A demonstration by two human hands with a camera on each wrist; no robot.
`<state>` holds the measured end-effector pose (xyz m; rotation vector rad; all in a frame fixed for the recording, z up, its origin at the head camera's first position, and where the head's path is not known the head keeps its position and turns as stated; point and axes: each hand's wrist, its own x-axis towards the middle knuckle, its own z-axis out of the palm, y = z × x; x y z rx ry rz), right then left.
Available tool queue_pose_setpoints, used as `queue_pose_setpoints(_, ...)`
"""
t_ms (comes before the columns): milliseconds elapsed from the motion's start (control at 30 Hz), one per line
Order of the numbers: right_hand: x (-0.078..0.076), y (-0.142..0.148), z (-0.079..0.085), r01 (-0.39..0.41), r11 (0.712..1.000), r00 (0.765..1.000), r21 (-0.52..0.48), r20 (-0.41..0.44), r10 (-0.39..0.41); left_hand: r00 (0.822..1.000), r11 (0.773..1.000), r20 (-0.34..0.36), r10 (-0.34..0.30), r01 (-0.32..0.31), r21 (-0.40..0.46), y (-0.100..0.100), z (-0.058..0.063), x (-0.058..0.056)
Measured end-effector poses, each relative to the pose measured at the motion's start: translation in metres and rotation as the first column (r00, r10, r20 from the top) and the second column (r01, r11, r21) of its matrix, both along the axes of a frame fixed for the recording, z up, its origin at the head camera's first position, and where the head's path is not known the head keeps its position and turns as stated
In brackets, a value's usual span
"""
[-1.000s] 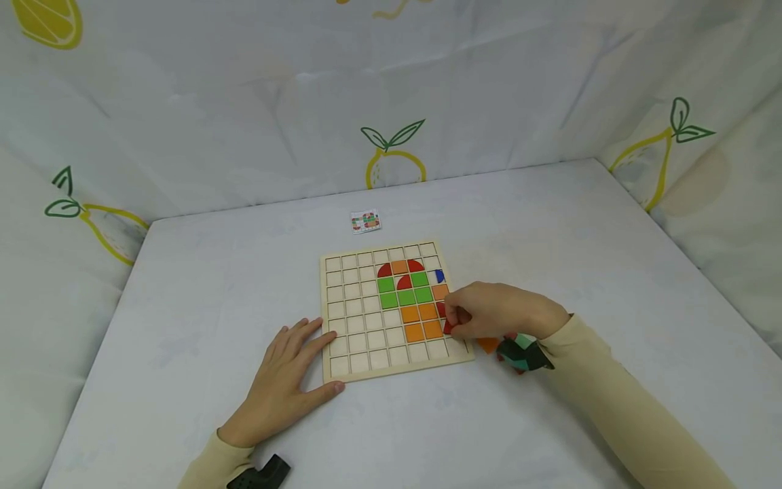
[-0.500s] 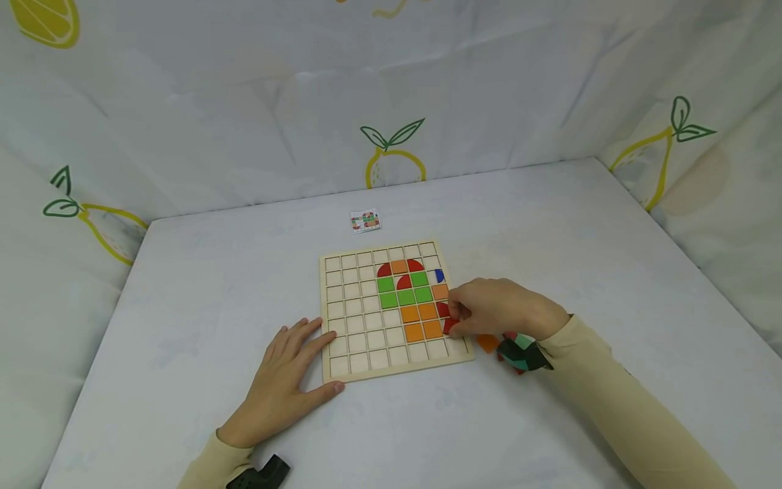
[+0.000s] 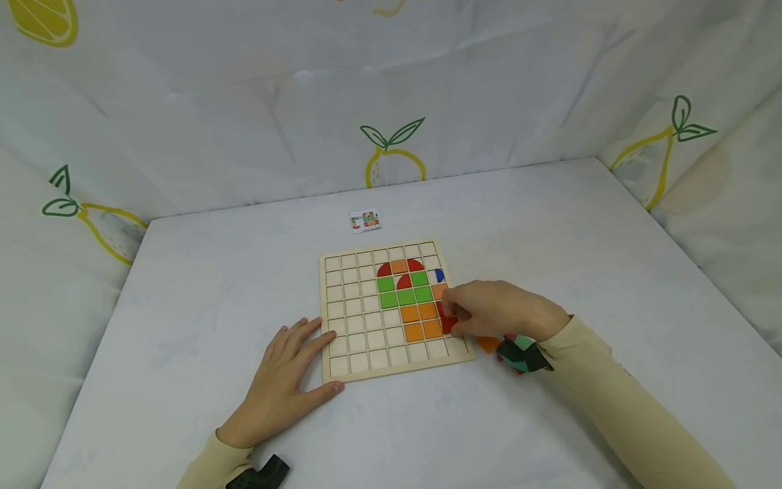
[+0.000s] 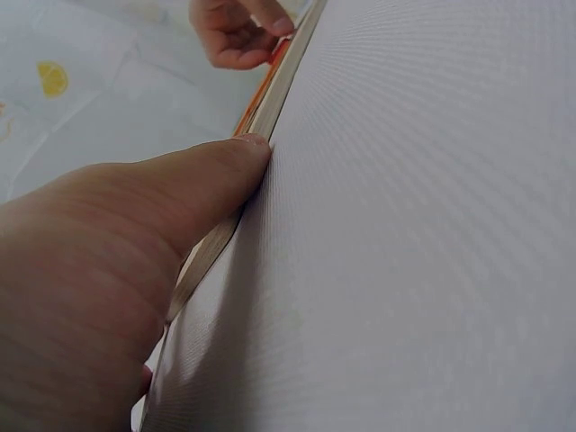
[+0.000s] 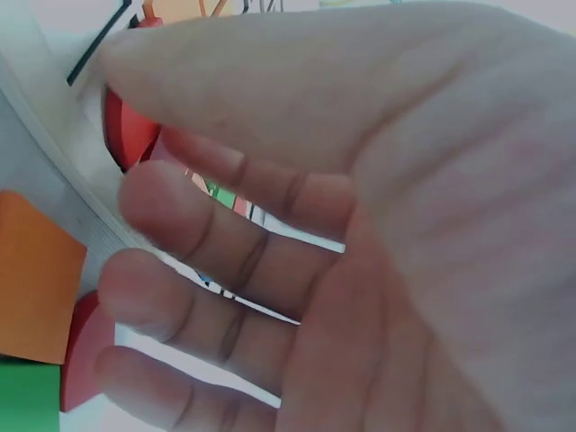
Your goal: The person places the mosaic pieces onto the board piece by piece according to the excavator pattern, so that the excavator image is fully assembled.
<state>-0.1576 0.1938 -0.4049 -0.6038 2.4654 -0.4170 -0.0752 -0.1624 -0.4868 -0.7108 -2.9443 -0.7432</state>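
A wooden grid board [image 3: 360, 339] lies on the table, with green, orange and red pieces and a small blue piece set in its cells. My left hand [image 3: 284, 377] lies at the board's left front corner, fingers straight and thumb along the front edge. At the board's right side, my right hand [image 3: 497, 309] pinches a red piece with a curved edge [image 5: 133, 126] between thumb and forefinger. That piece sits at a cell below another red one, right of the orange squares [image 3: 423, 321]. Part of it is hidden by my fingers.
Beyond the board lies a small printed card [image 3: 365, 221] with a coloured pattern. Loose pieces, among them an orange block [image 5: 36, 279] and a green block [image 5: 27, 396], lie right of the board, partly under my right wrist. White cloth walls stand around the table.
The red piece in my right hand has turned and shifted slightly left, now lying more squarely in its cell. My left hand and the board have stayed put.
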Motion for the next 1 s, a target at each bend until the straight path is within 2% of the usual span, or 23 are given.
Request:
queue_pose_setpoints(500, 0.0011, -0.0029, -0.0008, -0.023, 0.999, 1.0, -0.027, 0.001, 0.023, 1.0, 1.0, -0.03, 0.0, 0.001, 0.005, 0.0009, 0.0006, 0.0003)
queue_pose_setpoints(1000, 0.0001, -0.0028, -0.0036, -0.035, 0.998, 0.999, -0.059, -0.002, 0.035, 1.0, 1.0, 0.024, 0.011, -0.01, -0.01, 0.0009, -0.0001, -0.0002)
